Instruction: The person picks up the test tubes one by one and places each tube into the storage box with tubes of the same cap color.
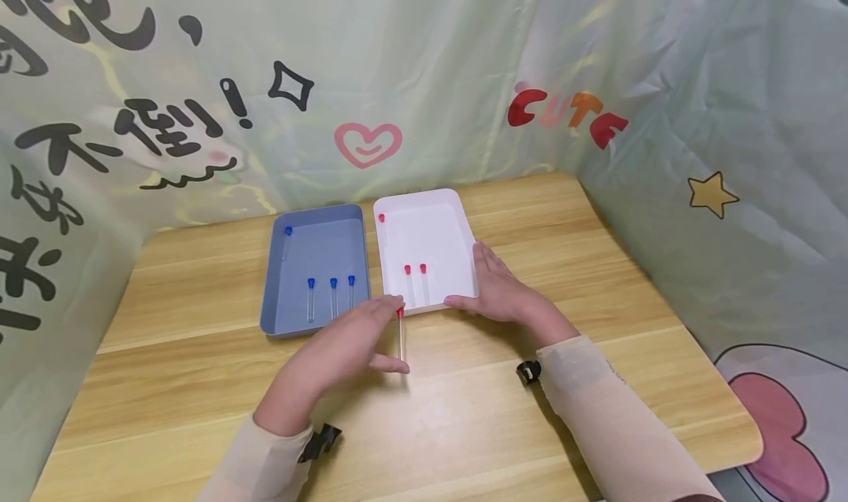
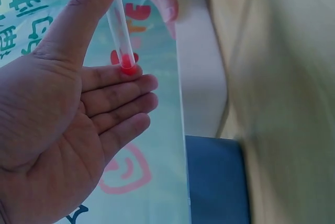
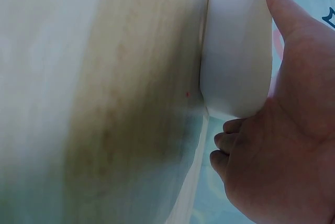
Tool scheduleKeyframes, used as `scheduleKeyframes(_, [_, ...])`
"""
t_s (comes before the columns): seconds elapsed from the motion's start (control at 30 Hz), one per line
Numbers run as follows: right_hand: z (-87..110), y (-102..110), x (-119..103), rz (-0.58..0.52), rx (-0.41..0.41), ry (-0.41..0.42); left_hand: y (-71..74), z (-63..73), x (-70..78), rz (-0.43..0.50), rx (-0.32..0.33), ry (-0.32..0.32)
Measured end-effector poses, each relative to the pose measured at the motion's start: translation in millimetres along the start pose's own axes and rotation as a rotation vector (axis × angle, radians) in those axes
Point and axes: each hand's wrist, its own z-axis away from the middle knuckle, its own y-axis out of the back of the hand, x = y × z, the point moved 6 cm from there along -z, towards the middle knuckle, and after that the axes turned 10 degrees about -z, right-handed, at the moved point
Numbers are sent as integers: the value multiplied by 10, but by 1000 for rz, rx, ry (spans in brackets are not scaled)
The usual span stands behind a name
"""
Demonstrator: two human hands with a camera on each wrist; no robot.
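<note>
My left hand (image 1: 347, 340) pinches a red-capped test tube (image 1: 401, 340) lengthwise between thumb and index finger. The tube stands nearly upright in front of the white tray (image 1: 433, 230), its red cap uppermost at the index fingertip; the left wrist view shows the other fingers extended. At the tray's near right corner, my right hand (image 1: 500, 288) holds on, thumb along the near side and fingers along the right side. Two red-capped tubes (image 1: 425, 285) lie inside, with another red cap (image 1: 382, 218) at the far left.
A blue-grey tray (image 1: 318, 252) sits left of the white one. Three blue-capped tubes (image 1: 311, 299) lie in its near part, another blue-capped tube (image 1: 288, 232) at its far left. A printed curtain (image 1: 450, 82) hangs behind and beside the wooden table (image 1: 464, 428).
</note>
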Motion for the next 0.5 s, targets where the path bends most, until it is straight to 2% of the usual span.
scheduleKeyframes(0.33, [-2, 14, 0, -3, 7, -1, 110, -80, -21, 26, -8, 14])
scheduleKeyframes(0.5, [1, 6, 4, -7, 1, -4, 121, -132, -14, 7, -12, -5])
